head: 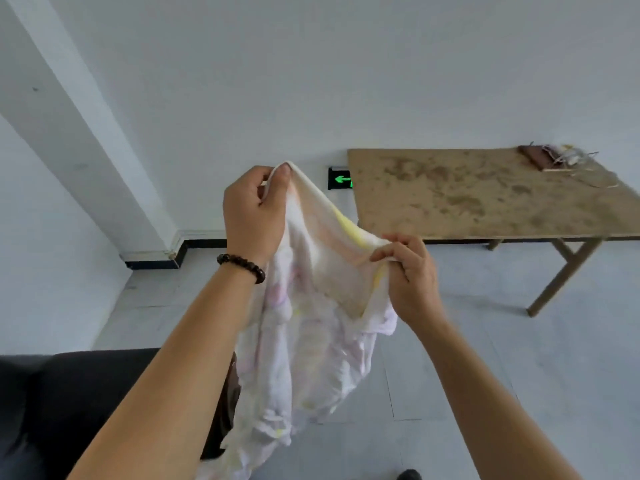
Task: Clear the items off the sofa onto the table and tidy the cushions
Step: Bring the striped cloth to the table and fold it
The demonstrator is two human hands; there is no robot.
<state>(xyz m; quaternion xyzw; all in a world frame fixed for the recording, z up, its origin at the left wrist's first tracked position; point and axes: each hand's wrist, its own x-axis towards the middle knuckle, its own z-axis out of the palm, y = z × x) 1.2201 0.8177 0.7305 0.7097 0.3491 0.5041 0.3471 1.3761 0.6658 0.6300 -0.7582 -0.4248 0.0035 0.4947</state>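
Presently, head view only: the pale cloth (311, 341) is off the sofa (86, 403) and held in the air between both hands, its top edge stretched from the left hand (254, 211) down to the right hand (408, 275), the rest hanging in loose folds toward the floor (519, 358). Risks, as judged from here: both holds are fingertip pinches on a thin hem, so a slip at either hand would drop that corner; the hanging bulk trails low beside the sofa's front edge and could snag there or drag on the floor during the carry. The bench (485, 195) stands well apart to the right, with small clutter (557, 157) at its far corner; a careless throw could land the cloth half over the near edge, from which it would slide off. Pose: left arm extended forward and raised, palm turned inward, thumb and forefinger clamped on the upper corner, beaded bracelet (242, 266) at the wrist. Right arm lower and to the right, knuckles toward the camera, fingers curled and pinched on the cloth's edge. Hands apart, both closed on cloth.
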